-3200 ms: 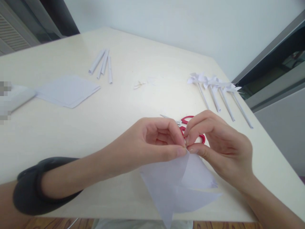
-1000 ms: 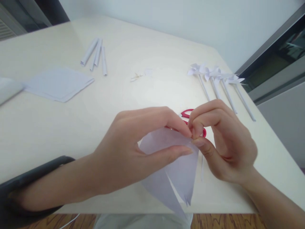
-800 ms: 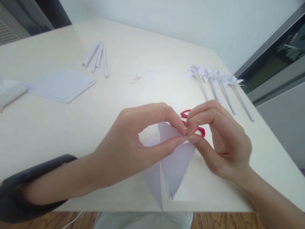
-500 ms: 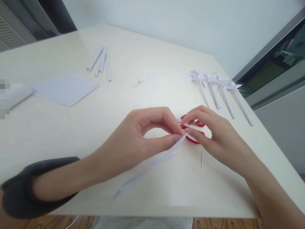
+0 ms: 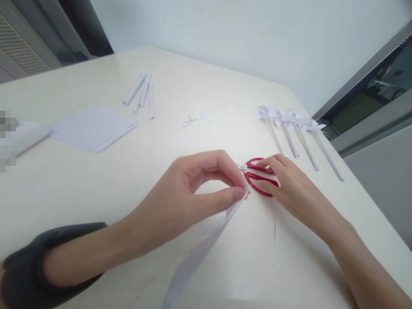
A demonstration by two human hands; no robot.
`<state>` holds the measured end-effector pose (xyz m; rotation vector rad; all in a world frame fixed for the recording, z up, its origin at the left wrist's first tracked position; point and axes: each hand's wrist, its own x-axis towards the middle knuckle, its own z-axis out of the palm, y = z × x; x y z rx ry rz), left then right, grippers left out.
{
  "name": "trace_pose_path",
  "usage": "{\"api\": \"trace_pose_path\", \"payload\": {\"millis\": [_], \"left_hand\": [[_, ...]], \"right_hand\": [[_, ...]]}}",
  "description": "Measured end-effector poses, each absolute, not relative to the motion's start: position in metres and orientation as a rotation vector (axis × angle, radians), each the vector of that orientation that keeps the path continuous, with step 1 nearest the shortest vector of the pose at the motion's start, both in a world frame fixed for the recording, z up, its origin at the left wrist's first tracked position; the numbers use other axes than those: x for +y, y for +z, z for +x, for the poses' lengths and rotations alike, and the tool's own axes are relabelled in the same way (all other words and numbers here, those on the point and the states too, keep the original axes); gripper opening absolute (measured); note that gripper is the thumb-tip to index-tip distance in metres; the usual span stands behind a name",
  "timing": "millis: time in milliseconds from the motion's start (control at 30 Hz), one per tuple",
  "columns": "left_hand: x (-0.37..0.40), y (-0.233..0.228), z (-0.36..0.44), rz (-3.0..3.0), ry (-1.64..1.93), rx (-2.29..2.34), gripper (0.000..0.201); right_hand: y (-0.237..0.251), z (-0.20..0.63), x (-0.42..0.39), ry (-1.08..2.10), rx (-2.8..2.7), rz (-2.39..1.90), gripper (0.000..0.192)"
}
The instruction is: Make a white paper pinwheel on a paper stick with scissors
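My left hand [image 5: 189,195] pinches the tip of a folded white paper [image 5: 199,246] between thumb and forefinger; the paper hangs down toward the table's near edge. My right hand [image 5: 286,189] rests on the red-handled scissors [image 5: 257,177] lying flat on the cream table [image 5: 96,184], with its fingers at the handle loops. Whether the fingers grip the scissors is unclear. A thin strip of white paper [image 5: 275,242] lies just below my right hand.
Several finished paper pinwheels on rolled sticks [image 5: 292,128] lie at the right. Several rolled paper sticks [image 5: 141,90] and a stack of white paper squares [image 5: 93,128] lie at the far left. Small paper scraps [image 5: 193,120] sit mid-table. The table edge runs along the right.
Both hands held the paper's tip together. My right hand has let go and dropped onto the red scissors. The paper has gone from spread to hanging edge-on from my left hand.
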<state>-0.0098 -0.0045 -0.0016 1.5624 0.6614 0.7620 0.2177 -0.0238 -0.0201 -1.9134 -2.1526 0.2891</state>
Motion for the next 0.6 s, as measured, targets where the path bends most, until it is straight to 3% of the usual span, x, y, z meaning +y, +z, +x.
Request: {"api": "trace_pose_path", "payload": {"millis": [133, 267, 333, 600], "left_hand": [[-0.003, -0.002, -0.01, 1.585, 0.778, 0.673, 0.009], [-0.002, 0.001, -0.01, 1.603, 0.78, 0.687, 0.008], [-0.001, 0.002, -0.01, 1.616, 0.776, 0.685, 0.008], [-0.002, 0.003, -0.009, 1.622, 0.828, 0.675, 0.004]], "right_hand": [[-0.02, 0.224, -0.021, 0.219, -2.196, -2.03, 0.024], [-0.018, 0.225, -0.023, 0.109, -2.215, -2.144, 0.007], [-0.016, 0.223, -0.023, 0.105, -2.21, -2.155, 0.011], [-0.01, 0.208, -0.027, 0.543, -1.94, -1.828, 0.02]]}}
